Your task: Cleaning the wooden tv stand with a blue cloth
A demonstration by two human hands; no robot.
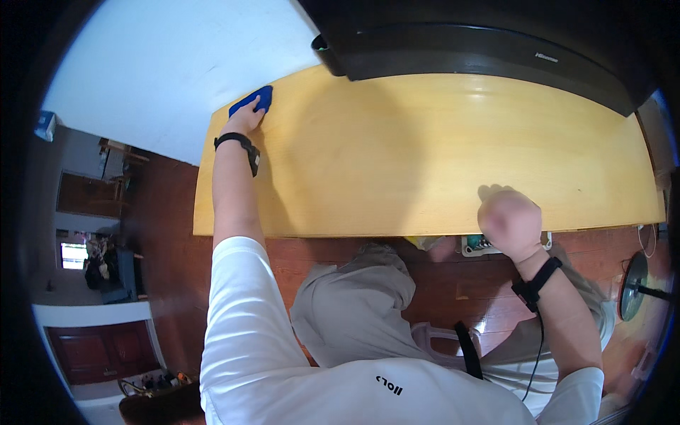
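Observation:
My left hand (246, 115) reaches out to the far left part of the yellow wooden tabletop (462, 138). It holds a folded blue cloth (262, 95) flat against the surface, beside the white wall, with the thumb lying across the cloth. My right hand (512, 223) is curled into a fist at the front edge of the tabletop, right of the middle. A blur covers part of its fingers, and nothing shows in it. Each wrist wears a black strap with a small device.
A black Hisense television (478, 53) stands along the back edge. A dark cup-like container (328, 53) sits at its left end. Below the front edge are a white tray or rack (478, 251) and a pink plastic stool (438, 334). A round dark base (634, 287) stands at right.

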